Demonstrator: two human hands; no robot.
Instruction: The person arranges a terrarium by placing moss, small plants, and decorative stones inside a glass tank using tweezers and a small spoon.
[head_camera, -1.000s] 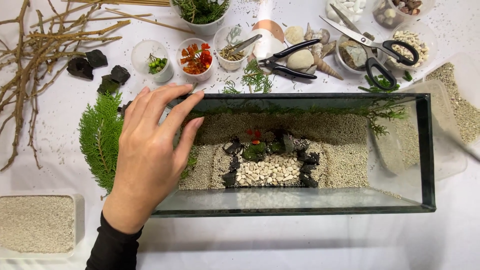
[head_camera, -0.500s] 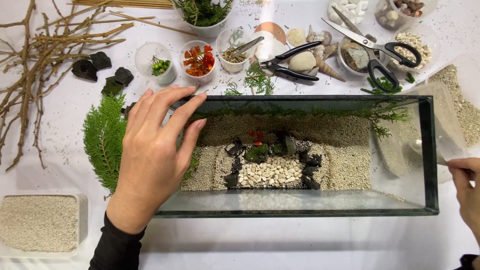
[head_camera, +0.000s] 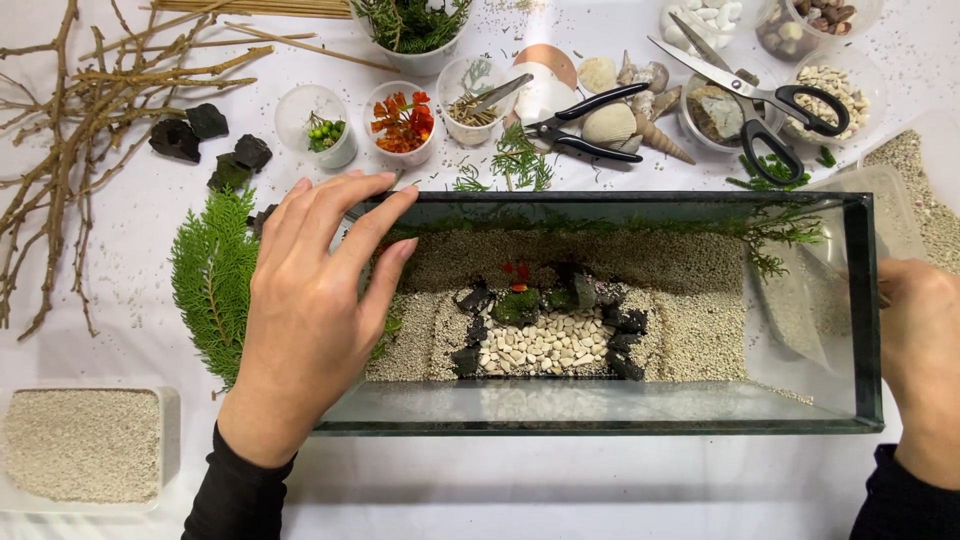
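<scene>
On the white counter sits the glass tank — your left hand rests spread on its left end, your right hand beside its right wall, grip hidden.

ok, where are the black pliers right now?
In the head view the black pliers lie on the white table behind the glass tank, centre, between the cup of dried stems and the seashells.

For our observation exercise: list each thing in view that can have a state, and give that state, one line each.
Glass tank: upright, open-topped, holds sand, pebbles, dark stones.
Left hand: open, resting flat on the tank's left end.
Right hand: at the tank's right end; grip unclear.
Scissors: closed, lying across bowls.
Pliers: slightly open.
Sand tray: full.
</scene>
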